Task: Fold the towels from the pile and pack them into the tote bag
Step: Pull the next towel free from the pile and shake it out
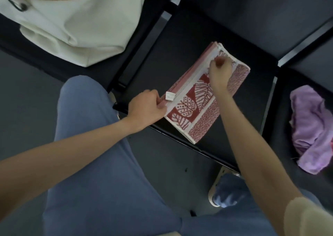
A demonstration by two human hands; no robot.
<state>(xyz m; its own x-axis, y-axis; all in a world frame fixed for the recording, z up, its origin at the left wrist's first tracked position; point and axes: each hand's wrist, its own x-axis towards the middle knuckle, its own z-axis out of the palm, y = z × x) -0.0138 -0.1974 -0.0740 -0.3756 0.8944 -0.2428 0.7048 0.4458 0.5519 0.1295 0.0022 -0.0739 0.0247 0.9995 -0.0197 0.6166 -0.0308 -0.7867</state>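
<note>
The red leaf-patterned towel [203,98] lies folded on the black chair seat [158,69], and I pinch its near corner with my left hand [146,107] while my right hand [219,69] pinches the far edge, keeping the layers squared, I judge. The tote bag [75,30] waits open on the left; a purple towel [311,127] lies crumpled on the right.

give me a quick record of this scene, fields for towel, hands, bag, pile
towel: red leaf-print towel, folded, flat on dark seat
left hand: left hand grips the towel's near corner by the white tag
right hand: right hand pinches its far edge
bag: cream tote bag upper left, something purple inside
pile: crumpled purple towel on the right seat
</note>
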